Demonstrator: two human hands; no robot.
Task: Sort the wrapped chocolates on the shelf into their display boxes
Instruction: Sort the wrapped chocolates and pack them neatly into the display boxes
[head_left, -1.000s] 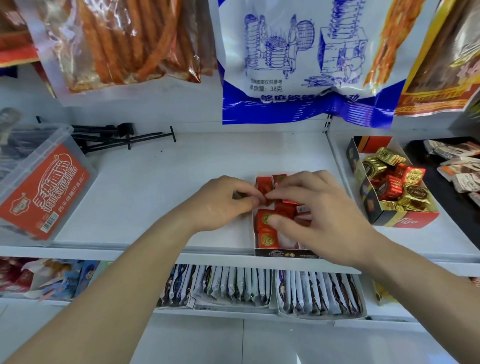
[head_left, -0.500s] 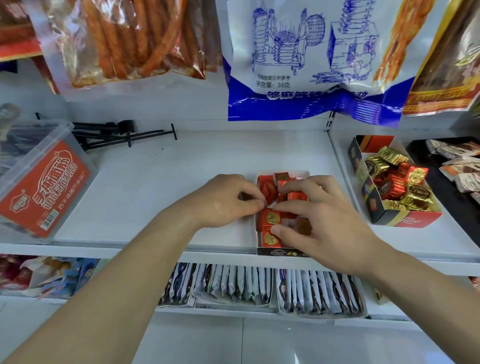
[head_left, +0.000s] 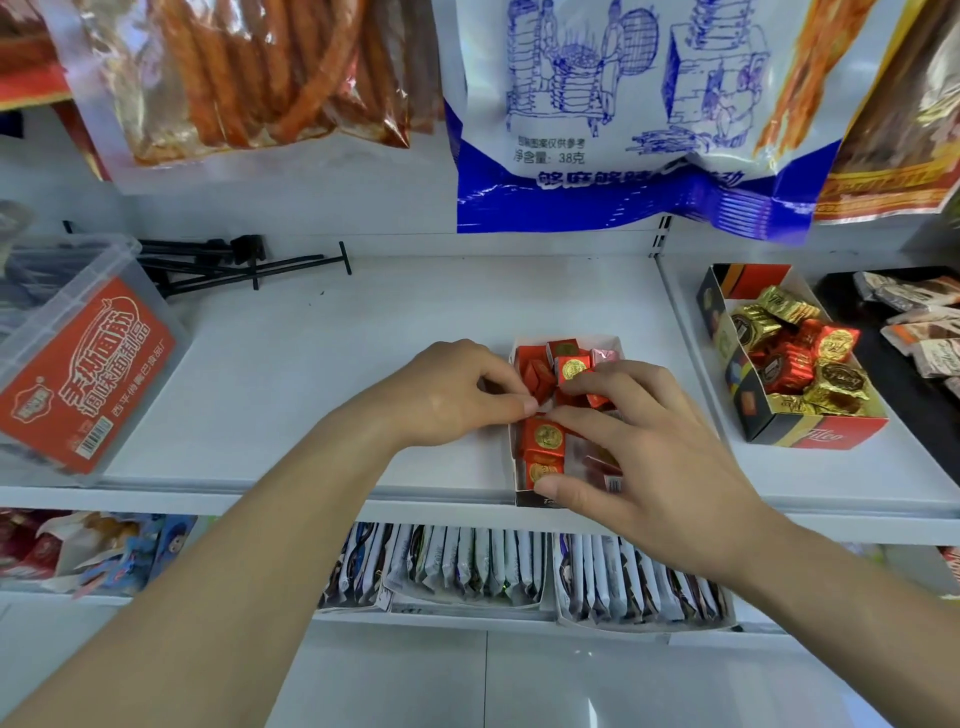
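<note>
From the head view we are looking down at a white shelf (head_left: 363, 338) with a white back wall, and pale floor tiles (head_left: 467, 675) are showing below it. A small white box (head_left: 527, 500) is sitting at the front edge of the shelf, near the middle, and red chocolates (head_left: 545, 436) with gold seals are lying inside it, with a pink one (head_left: 605, 357) at its far right corner. Our left hand (head_left: 452, 395) is resting on the shelf just left of the box, its fingers curling and its thumb and forefinger pinching one of the red chocolates at the box's left side. Our right hand (head_left: 660, 457) is spreading over the box, fingers lying on the chocolates and the thumb touching the front end; its forefinger is nearly meeting the left fingertips. To the right, well apart, a second box (head_left: 810, 431) is holding gold and red sweets (head_left: 789, 364), and a black tray (head_left: 893, 374) of wrapped snacks is lying beside it. At the left a clear tub (head_left: 78, 364) with a red label is sitting tilted, with black hooks (head_left: 234, 265) lying behind it. Snack bags are hanging above: one of red sticks (head_left: 260, 78), one blue and white (head_left: 623, 104). On the shelf below, sachets (head_left: 467, 566) are standing in rows.
</note>
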